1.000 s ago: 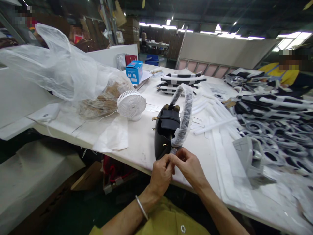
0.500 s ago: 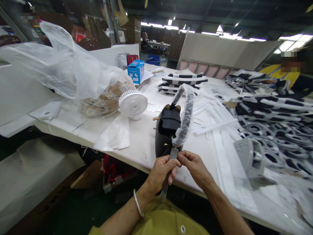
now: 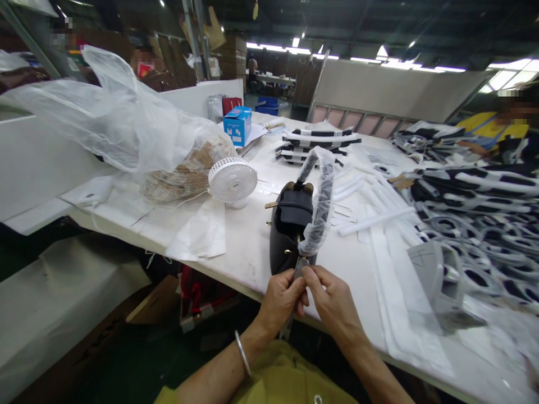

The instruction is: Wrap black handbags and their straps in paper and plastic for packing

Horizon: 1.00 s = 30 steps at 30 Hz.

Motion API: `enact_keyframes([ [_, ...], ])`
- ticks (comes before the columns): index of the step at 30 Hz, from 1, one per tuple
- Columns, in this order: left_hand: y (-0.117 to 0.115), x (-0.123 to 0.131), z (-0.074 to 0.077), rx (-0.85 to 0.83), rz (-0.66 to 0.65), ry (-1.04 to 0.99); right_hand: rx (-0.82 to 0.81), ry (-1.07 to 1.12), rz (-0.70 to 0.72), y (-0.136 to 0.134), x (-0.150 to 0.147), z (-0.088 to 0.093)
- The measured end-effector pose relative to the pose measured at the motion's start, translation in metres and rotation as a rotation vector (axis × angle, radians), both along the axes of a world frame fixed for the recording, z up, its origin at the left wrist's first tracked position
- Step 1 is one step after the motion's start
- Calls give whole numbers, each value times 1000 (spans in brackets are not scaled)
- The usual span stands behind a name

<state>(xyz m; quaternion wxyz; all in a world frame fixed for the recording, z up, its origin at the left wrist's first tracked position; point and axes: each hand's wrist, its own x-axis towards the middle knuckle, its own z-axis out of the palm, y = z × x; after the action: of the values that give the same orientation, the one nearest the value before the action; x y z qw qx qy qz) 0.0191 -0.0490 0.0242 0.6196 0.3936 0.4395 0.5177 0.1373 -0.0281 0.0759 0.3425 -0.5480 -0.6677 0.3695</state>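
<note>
A black handbag (image 3: 281,244) with gold-coloured fittings stands at the near edge of the table. Its raised handle (image 3: 322,207) is wrapped in clear plastic film. From the bag's near end, a dark strap (image 3: 301,265) with a filmy covering runs down toward my body. My left hand (image 3: 280,300) is closed round this strap, thumb on top. Close against it, my right hand (image 3: 332,294) pinches the same strap between thumb and fingers. My fingers hide the stretch of strap between them.
Left of the bag stand a white fan (image 3: 233,180), a paper sheet (image 3: 202,233) and a large plastic bag (image 3: 138,123). A blue box (image 3: 237,126) sits behind. White strips (image 3: 379,219), a grey tape dispenser (image 3: 435,275) and piled wrapped handles (image 3: 492,235) lie right. A person in yellow sits beyond.
My right hand has turned and come in closer to the left one, its thumb now on the strap near the left thumb. The view has shifted slightly; the bag stays in place.
</note>
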Motion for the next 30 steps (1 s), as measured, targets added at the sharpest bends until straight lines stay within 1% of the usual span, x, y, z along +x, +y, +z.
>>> enact_keyframes([
  [3, 1, 4, 1, 6, 17, 3, -107, 91, 6, 3, -3, -3],
  [6, 1, 12, 0, 2, 10, 6, -341, 309, 5, 5, -5, -11],
  [9, -4, 20, -7, 16, -47, 7, -541, 534, -14, 5, -5, -19],
  [11, -9, 23, -15, 16, -87, 5, -588, 618, -30, 6, -4, -20],
  [15, -24, 27, -37, -34, -170, 17, -630, 762, -17, 9, -2, -11],
  [18, -35, 28, -55, -48, -284, 69, -686, 821, 28, 10, -3, -8],
  [20, -41, 27, -66, -32, -395, 161, -681, 850, 51, 11, -4, -9],
  [21, -43, 25, -69, -1, -449, 232, -673, 861, 59, 13, -3, -11],
  [23, -46, 18, -74, 120, -554, 385, -674, 859, 77, 18, 2, -13],
  [25, -46, 7, -74, 246, -610, 484, -690, 795, 112, 26, 11, -14],
  [27, -41, -7, -69, 277, -584, 510, -664, 654, 134, 37, 25, -13],
  [28, -36, -15, -64, 256, -536, 513, -617, 560, 129, 42, 33, -13],
  [30, -23, -32, -51, 219, -388, 525, -459, 399, 75, 50, 50, -14],
])
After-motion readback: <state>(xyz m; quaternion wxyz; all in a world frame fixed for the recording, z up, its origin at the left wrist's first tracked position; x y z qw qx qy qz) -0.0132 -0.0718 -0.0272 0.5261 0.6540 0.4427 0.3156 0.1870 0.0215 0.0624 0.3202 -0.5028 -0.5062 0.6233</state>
